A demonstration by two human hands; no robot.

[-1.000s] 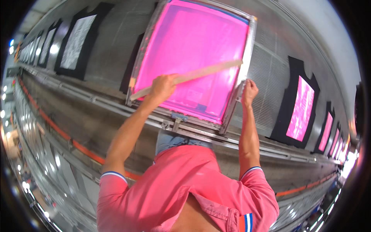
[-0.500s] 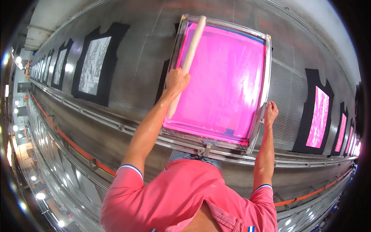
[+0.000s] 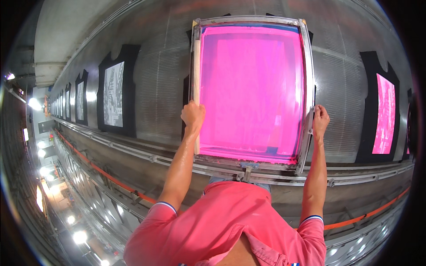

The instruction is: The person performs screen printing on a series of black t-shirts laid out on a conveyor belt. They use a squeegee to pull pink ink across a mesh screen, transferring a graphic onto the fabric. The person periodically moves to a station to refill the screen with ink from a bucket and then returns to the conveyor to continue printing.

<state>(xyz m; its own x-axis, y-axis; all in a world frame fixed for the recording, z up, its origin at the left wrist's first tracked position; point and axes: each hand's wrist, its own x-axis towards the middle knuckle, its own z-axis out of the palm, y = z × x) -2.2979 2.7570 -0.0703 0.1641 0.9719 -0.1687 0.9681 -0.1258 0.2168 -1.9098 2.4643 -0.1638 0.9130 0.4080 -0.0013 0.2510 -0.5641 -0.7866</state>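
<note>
A screen printing frame (image 3: 309, 84) with metal edges lies in front of me, its mesh covered in bright pink ink (image 3: 250, 93). Along the frame's left side stands a long wooden-handled squeegee (image 3: 197, 73). My left hand (image 3: 193, 116) is wrapped round its lower half; the blade is hidden from this angle. My right hand (image 3: 321, 120) is closed at the frame's right edge, its fingertips pinching the small metal strip (image 3: 311, 119) there. Dark cloth peeks out at both sides of the frame.
To the left, black shirts (image 3: 130, 84) with white-grey prints lie in a row on the long grey table (image 3: 159, 80). A black shirt with a pink print (image 3: 385, 115) lies to the right. A metal rail (image 3: 133, 146) runs along the near edge, with an orange strip (image 3: 102, 170) below it.
The squeegee has shifted left on the frame and turned from slanted to nearly parallel with its left edge, my left hand still round it. My right hand stays at the right edge.
</note>
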